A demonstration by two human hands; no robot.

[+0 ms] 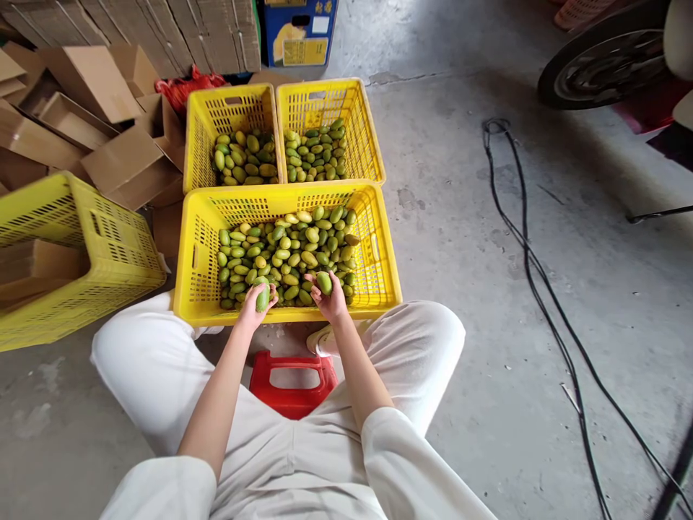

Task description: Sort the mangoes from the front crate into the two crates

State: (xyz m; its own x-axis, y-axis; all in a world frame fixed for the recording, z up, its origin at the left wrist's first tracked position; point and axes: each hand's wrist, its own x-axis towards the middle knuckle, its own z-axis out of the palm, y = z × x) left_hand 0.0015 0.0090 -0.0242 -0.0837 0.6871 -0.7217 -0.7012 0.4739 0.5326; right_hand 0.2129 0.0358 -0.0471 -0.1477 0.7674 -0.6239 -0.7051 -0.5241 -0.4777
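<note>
Both hands are held over the near edge of a large yellow plastic crate (286, 315) containing many oval green and yellowish fruits (281, 254), which look like small mangoes. My left hand (251, 309) is closed round a green oval fruit (263, 298). A second green oval fruit (324, 282) is gripped in my right hand (334, 300), its outer face showing between thumb and fingers. Behind the large crate, touching its far side, stand two smaller yellow crates, the back-left crate (200, 144) and the back-right crate (368, 141). Similar fruits lie in each.
Another yellow crate (122, 238), with cardboard inside, lies at the left beside piled open cardboard boxes (127, 162). A red stool (292, 404) shows between my legs. Black cable (528, 249) runs along the concrete floor at right, below a vehicle wheel (600, 65). A blue box (300, 32) stands behind.
</note>
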